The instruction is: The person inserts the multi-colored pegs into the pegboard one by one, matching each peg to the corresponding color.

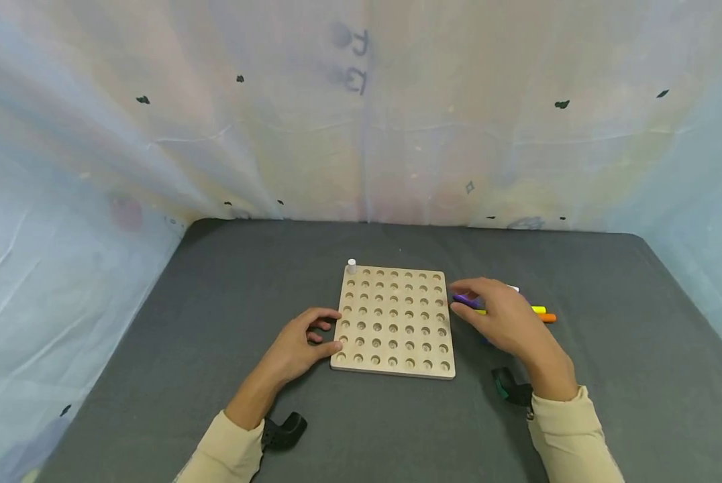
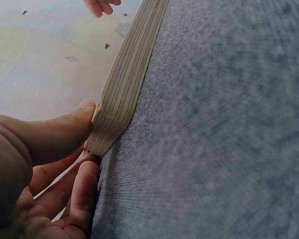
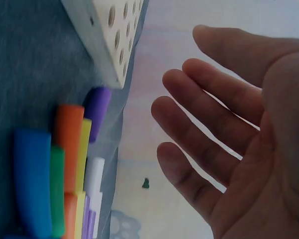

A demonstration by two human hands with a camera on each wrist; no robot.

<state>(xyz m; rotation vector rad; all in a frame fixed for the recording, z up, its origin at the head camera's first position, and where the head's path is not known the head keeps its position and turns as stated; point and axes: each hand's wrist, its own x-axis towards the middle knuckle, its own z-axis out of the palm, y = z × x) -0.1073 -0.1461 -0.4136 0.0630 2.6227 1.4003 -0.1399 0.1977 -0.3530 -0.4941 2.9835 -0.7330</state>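
A square wooden pegboard point(image 1: 394, 325) with rows of round holes lies flat in front of me. One white peg point(image 1: 351, 265) stands upright in its far left corner hole. The thumb and fingertips of my left hand point(image 1: 297, 345) touch the left edge of the board, near the front corner. My right hand point(image 1: 498, 315) hovers to the right of the board, above coloured pegs, its fingers spread and nothing between them. Below it lie a purple peg point(image 3: 97, 114), orange peg point(image 3: 68, 149), yellow peg point(image 3: 83, 152), green peg point(image 3: 57, 189) and blue peg point(image 3: 34, 184).
White pegs point(image 3: 94, 177) lie alongside the coloured ones, in rows by colour. A dark grey cloth point(image 1: 246, 282) covers the table. Behind it hangs a pale patterned curtain point(image 1: 421, 134). A black wrist device point(image 1: 285, 431) sticks out below my left wrist.
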